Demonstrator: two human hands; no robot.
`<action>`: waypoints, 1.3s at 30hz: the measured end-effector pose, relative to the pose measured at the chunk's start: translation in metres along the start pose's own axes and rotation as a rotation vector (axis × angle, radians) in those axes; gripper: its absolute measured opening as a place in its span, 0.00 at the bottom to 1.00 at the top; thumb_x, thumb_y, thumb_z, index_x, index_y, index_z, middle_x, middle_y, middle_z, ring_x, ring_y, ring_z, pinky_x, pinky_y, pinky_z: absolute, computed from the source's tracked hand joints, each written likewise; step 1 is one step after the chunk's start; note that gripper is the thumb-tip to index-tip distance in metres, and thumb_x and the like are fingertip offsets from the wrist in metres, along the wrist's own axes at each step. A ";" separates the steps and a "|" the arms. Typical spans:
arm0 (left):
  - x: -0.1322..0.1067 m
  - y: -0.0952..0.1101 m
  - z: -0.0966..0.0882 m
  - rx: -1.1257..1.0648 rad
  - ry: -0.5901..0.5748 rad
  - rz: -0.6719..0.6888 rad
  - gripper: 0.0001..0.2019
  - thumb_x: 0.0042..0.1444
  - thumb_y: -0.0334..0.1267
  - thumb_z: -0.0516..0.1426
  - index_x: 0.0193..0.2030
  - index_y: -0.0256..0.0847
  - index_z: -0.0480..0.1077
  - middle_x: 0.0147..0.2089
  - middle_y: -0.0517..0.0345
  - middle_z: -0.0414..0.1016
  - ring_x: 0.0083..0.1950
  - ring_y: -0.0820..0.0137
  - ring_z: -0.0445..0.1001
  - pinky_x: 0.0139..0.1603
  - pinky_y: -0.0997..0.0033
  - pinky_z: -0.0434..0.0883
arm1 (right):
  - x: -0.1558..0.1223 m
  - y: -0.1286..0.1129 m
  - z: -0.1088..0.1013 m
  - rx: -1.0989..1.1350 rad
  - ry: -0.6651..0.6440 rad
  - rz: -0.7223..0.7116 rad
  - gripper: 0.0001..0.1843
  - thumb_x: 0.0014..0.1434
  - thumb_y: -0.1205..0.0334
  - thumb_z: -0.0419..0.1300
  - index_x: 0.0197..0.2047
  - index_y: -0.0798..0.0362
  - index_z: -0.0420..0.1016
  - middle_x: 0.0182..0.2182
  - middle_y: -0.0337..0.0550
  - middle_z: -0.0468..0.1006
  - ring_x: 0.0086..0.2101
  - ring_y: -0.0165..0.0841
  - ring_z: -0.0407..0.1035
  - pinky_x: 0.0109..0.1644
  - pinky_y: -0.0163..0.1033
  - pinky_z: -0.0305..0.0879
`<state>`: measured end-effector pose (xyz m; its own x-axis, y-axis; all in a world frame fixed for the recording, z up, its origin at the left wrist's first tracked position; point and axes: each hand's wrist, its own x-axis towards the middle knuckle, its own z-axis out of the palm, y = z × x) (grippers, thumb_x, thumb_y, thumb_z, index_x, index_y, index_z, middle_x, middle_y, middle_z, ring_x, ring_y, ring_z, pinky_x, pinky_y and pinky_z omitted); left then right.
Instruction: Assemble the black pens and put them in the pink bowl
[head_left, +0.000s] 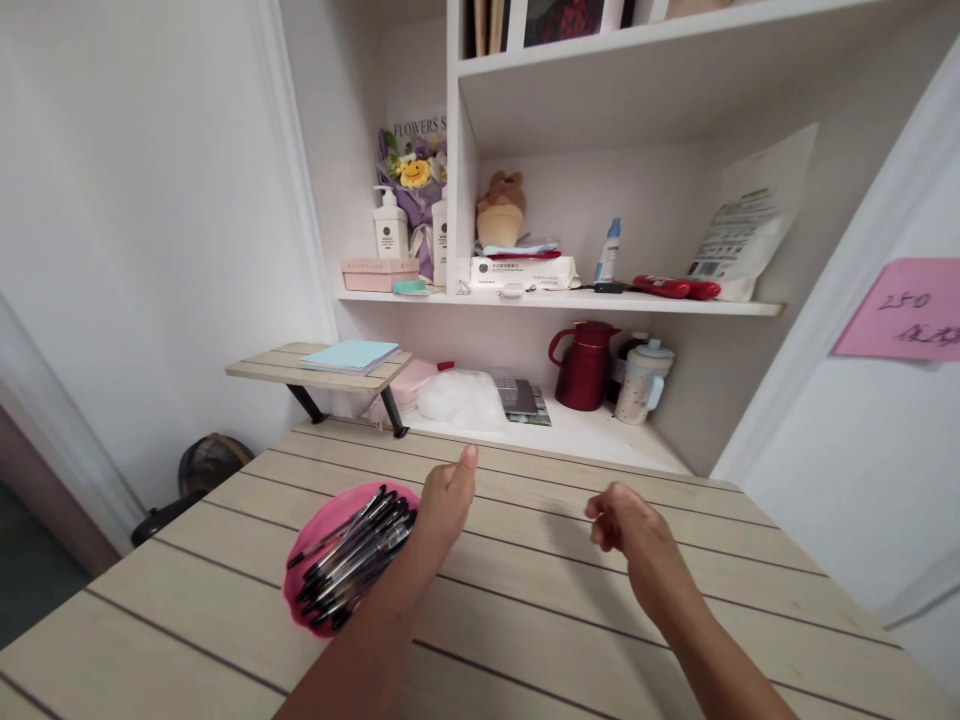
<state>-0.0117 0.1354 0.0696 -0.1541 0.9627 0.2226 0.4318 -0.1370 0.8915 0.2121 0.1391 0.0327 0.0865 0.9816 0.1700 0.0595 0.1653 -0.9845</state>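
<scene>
A pink scalloped bowl [294, 585] heaped with several black-and-clear pens [360, 560] stands on the slatted wooden table [525, 640]. My left hand [446, 497] is just right of the bowl, its thumb stretched upward and nothing visible in it. Its other fingers are mostly hidden behind the hand, and my forearm crosses in front of the bowl's right side. Farther right, my right hand [626, 525] hovers over the tabletop, casting a shadow. Its fingers are curled in, and I see nothing held in them.
At the back left, a small raised stand [262, 362] carries blue paper [351, 354]. Behind the table a white shelf [630, 303] holds bottles and a wipes pack [521, 272]. Below sit a clear plastic bag [461, 400], a red jug [585, 368] and a tumbler [643, 385].
</scene>
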 end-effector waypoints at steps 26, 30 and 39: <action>-0.053 -0.057 -0.083 1.101 0.019 -0.129 0.14 0.54 0.41 0.50 0.37 0.33 0.71 0.40 0.39 0.73 0.42 0.57 0.70 0.39 0.63 0.63 | -0.129 0.032 0.022 -0.534 -0.641 -0.142 0.06 0.52 0.65 0.48 0.25 0.51 0.62 0.21 0.36 0.67 0.24 0.28 0.60 0.28 0.33 0.54; -0.057 -0.059 -0.088 1.074 0.007 -0.098 0.11 0.51 0.40 0.54 0.36 0.34 0.70 0.40 0.39 0.73 0.43 0.56 0.70 0.40 0.63 0.62 | -0.126 0.036 0.024 -0.464 -0.596 -0.126 0.06 0.50 0.67 0.50 0.24 0.52 0.64 0.20 0.35 0.66 0.23 0.28 0.59 0.27 0.32 0.53; -0.070 -0.019 -0.032 -0.030 -0.012 -0.107 0.09 0.54 0.44 0.49 0.36 0.40 0.60 0.28 0.59 0.68 0.27 0.71 0.69 0.30 0.72 0.64 | -0.097 0.022 0.031 0.020 -0.287 0.117 0.14 0.52 0.50 0.54 0.27 0.53 0.67 0.20 0.38 0.69 0.22 0.28 0.62 0.26 0.33 0.55</action>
<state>-0.0375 0.0632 0.0499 -0.1873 0.9748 0.1210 0.3866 -0.0401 0.9214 0.1746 0.0501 -0.0064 -0.1926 0.9805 0.0389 0.0464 0.0487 -0.9977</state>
